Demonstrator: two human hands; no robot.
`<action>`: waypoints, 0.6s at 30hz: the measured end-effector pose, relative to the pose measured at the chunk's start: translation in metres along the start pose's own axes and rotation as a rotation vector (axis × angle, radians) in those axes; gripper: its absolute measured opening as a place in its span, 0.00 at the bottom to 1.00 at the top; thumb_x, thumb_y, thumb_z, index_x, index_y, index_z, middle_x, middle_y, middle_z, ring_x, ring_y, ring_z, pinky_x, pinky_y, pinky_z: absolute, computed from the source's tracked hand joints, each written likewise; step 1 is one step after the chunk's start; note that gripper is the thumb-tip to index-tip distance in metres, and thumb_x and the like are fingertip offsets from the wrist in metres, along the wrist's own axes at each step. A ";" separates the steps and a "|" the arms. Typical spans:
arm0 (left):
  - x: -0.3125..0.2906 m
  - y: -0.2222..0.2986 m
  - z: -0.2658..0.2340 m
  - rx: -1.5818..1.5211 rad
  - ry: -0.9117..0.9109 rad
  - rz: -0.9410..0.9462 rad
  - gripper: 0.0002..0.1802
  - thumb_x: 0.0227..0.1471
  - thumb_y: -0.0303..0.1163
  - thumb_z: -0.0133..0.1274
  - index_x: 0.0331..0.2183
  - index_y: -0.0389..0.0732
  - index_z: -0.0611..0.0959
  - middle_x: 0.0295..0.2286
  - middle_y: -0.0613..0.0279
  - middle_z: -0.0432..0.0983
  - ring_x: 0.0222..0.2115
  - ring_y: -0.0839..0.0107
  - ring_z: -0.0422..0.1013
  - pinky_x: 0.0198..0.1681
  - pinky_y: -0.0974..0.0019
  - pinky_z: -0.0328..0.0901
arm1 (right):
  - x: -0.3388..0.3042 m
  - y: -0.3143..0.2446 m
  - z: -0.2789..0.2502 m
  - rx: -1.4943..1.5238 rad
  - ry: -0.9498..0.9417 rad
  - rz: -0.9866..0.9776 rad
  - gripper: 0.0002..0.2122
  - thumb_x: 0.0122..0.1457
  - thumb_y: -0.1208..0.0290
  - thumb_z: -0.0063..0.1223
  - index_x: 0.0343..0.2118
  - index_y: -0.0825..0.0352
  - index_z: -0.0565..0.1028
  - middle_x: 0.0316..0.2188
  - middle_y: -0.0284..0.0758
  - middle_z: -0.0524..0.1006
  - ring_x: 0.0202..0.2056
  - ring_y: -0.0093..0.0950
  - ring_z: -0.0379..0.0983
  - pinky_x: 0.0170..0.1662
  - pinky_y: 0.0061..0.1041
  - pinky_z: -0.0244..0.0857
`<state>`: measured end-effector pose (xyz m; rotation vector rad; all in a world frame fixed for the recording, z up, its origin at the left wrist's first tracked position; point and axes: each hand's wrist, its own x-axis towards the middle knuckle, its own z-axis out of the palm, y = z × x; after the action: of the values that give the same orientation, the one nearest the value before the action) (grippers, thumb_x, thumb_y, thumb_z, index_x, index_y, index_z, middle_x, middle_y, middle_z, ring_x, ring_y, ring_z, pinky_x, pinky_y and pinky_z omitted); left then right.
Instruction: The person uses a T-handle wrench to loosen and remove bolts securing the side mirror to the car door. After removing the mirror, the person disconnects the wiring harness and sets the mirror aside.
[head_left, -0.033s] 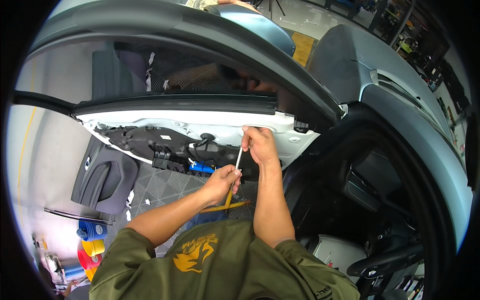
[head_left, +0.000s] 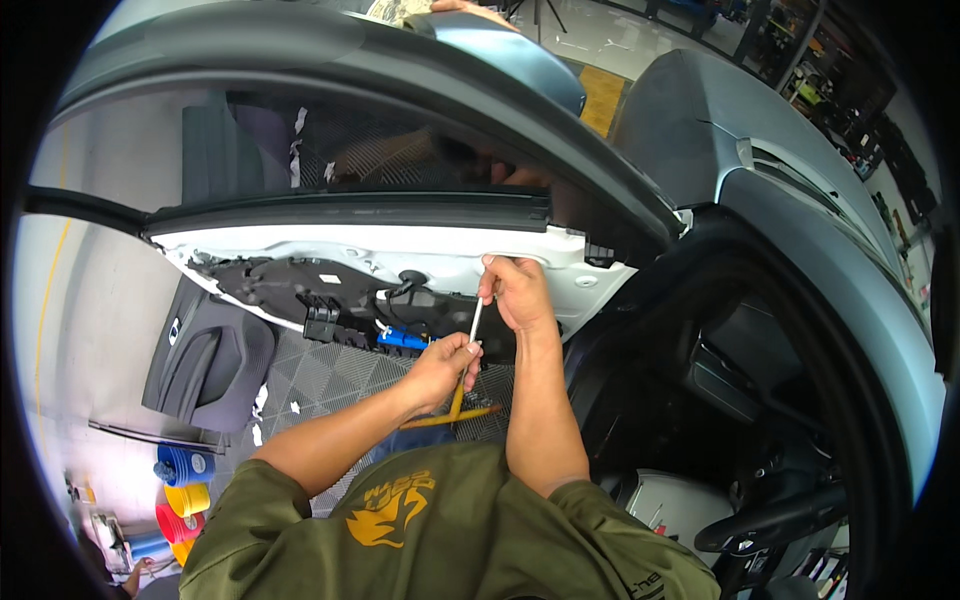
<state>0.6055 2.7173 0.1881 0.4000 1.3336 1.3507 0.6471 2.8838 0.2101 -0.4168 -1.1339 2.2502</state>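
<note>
A T-handle tool with a yellow handle [head_left: 457, 408] and a silver shaft [head_left: 475, 322] slants up toward the open car door's white inner frame [head_left: 390, 238]. My left hand [head_left: 441, 369] is closed around it, where the yellow stem meets the metal. Higher up, the fingers of my right hand [head_left: 517, 292] pinch around the shaft's upper end, close against the white frame. That tip is hidden by those fingers. Left of my hands, the door's black inner cover [head_left: 290, 285] is exposed, with a blue part [head_left: 404, 338] and a cable on it.
A dark door trim panel [head_left: 212, 352] rests on the patterned floor at the left. Blue, yellow and red buckets [head_left: 186, 498] stand at the lower left. The steering wheel [head_left: 770, 520] is at my right. Beyond the window glass, a person's arm [head_left: 470, 10] lies on a blue-grey part.
</note>
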 end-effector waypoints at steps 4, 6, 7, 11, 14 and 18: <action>-0.005 0.000 0.000 0.008 -0.018 -0.022 0.08 0.61 0.33 0.43 0.33 0.39 0.72 0.23 0.65 0.69 0.21 0.74 0.66 0.26 0.70 0.63 | 0.000 0.000 -0.002 -0.015 0.000 0.040 0.09 0.51 0.71 0.53 0.31 0.73 0.73 0.17 0.38 0.74 0.16 0.25 0.70 0.20 0.22 0.65; -0.007 -0.001 0.005 -0.026 0.022 0.023 0.06 0.60 0.31 0.44 0.34 0.39 0.70 0.25 0.63 0.69 0.22 0.73 0.67 0.26 0.68 0.64 | -0.003 -0.005 0.005 -0.001 0.032 0.035 0.09 0.51 0.71 0.52 0.31 0.72 0.73 0.17 0.39 0.74 0.17 0.26 0.70 0.20 0.23 0.66; -0.011 -0.001 0.009 -0.048 0.061 0.048 0.06 0.59 0.30 0.45 0.35 0.39 0.69 0.25 0.62 0.70 0.23 0.72 0.68 0.26 0.67 0.65 | -0.004 -0.007 0.006 -0.003 0.032 0.048 0.09 0.51 0.71 0.53 0.30 0.73 0.74 0.17 0.39 0.74 0.17 0.26 0.70 0.20 0.22 0.66; -0.015 0.008 0.011 -0.082 0.045 -0.033 0.06 0.60 0.30 0.44 0.36 0.38 0.68 0.26 0.59 0.70 0.25 0.68 0.70 0.32 0.65 0.67 | -0.005 -0.011 0.011 -0.029 0.052 0.043 0.09 0.52 0.71 0.53 0.27 0.73 0.74 0.16 0.38 0.74 0.16 0.25 0.70 0.21 0.22 0.65; -0.014 0.001 0.001 -0.073 0.043 -0.030 0.06 0.60 0.30 0.44 0.36 0.37 0.70 0.26 0.60 0.70 0.25 0.68 0.70 0.32 0.65 0.66 | -0.008 -0.009 0.011 -0.031 0.054 0.047 0.07 0.52 0.73 0.53 0.29 0.73 0.74 0.17 0.37 0.74 0.17 0.24 0.71 0.21 0.21 0.65; -0.003 0.002 -0.001 -0.012 0.034 0.041 0.07 0.60 0.32 0.44 0.35 0.37 0.71 0.24 0.63 0.70 0.23 0.75 0.69 0.28 0.71 0.66 | -0.003 -0.011 0.011 -0.087 0.076 -0.004 0.07 0.54 0.75 0.49 0.29 0.76 0.73 0.17 0.38 0.74 0.17 0.25 0.71 0.21 0.21 0.65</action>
<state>0.6043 2.7150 0.1902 0.3995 1.3511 1.4053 0.6474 2.8803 0.2255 -0.5297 -1.1944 2.1682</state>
